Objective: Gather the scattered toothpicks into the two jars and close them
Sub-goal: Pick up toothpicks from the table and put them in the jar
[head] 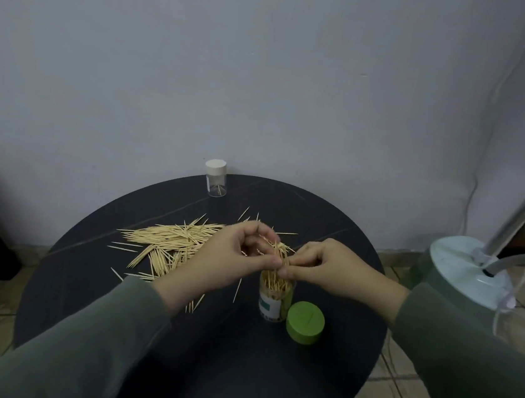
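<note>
From my seat, the risk is a spill: both hands pinch one bundle (279, 256) over the open jar (276, 293), left hand (231, 257) and right hand (322, 267) curled round it, and splayed tips could catch the rim or tip the jar into the green lid (305, 322) touching it. I count two jars, one capped (215, 177) at the table's (234, 375) far edge, one loose lid, and too many sticks in the pile (167, 243) to count.
</note>
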A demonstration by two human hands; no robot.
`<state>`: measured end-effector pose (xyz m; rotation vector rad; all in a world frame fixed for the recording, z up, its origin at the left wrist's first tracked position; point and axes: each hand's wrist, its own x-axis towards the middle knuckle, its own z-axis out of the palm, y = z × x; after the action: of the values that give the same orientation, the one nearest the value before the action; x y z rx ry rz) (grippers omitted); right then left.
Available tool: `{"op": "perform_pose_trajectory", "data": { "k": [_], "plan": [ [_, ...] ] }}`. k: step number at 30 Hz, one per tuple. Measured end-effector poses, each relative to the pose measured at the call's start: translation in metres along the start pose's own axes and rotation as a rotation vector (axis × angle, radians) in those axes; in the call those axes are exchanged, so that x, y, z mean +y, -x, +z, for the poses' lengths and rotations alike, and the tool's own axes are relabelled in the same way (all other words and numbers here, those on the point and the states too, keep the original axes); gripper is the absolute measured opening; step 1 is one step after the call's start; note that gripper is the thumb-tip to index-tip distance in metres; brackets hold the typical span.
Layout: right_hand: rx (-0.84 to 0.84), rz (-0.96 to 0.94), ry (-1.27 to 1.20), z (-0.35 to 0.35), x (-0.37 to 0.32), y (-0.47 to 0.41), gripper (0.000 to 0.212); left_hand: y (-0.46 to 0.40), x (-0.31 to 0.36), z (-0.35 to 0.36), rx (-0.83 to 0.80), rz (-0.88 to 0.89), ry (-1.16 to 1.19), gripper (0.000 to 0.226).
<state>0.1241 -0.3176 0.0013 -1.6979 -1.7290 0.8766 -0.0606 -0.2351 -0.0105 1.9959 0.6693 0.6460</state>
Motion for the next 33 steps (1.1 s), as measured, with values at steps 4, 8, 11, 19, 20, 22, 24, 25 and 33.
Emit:
{"op": "perform_pose_trajectory", "data": {
  "k": [4, 8, 11, 19, 20, 22, 24, 25, 33],
  "plan": [
    [-0.022, 0.005, 0.063, -0.006, -0.001, 0.0, 0.012, 0.0, -0.002, 0.004, 0.044, 0.123, -0.168, 0.033],
    [-0.008, 0.028, 0.14, -0.013, -0.003, 0.0, 0.041, 0.0, -0.003, 0.001, 0.027, 0.253, -0.393, 0.02],
    [-0.078, 0.062, 0.192, -0.013, -0.004, 0.0, 0.045, -0.003, -0.008, -0.001, 0.023, 0.268, -0.461, 0.016],
    [-0.148, 0.059, 0.315, -0.007, -0.005, -0.004, 0.063, 0.002, 0.002, -0.019, -0.124, 0.195, -0.726, 0.032],
    [-0.151, 0.06, 0.317, -0.006, -0.004, -0.005, 0.063, 0.003, 0.001, -0.02, -0.137, 0.202, -0.77, 0.031],
    [-0.149, 0.059, 0.315, -0.007, -0.005, -0.006, 0.059, 0.007, 0.001, -0.019, -0.156, 0.229, -0.798, 0.028],
    [-0.147, 0.053, 0.312, -0.007, -0.005, -0.007, 0.055, 0.009, 0.002, -0.018, -0.168, 0.259, -0.784, 0.026],
    [-0.148, 0.051, 0.306, -0.007, -0.005, -0.007, 0.053, 0.009, 0.003, -0.018, -0.173, 0.27, -0.779, 0.026],
    [-0.128, 0.04, 0.273, -0.007, -0.001, -0.009, 0.037, 0.012, 0.006, -0.006, -0.202, 0.333, -0.759, 0.05]
  ]
}}
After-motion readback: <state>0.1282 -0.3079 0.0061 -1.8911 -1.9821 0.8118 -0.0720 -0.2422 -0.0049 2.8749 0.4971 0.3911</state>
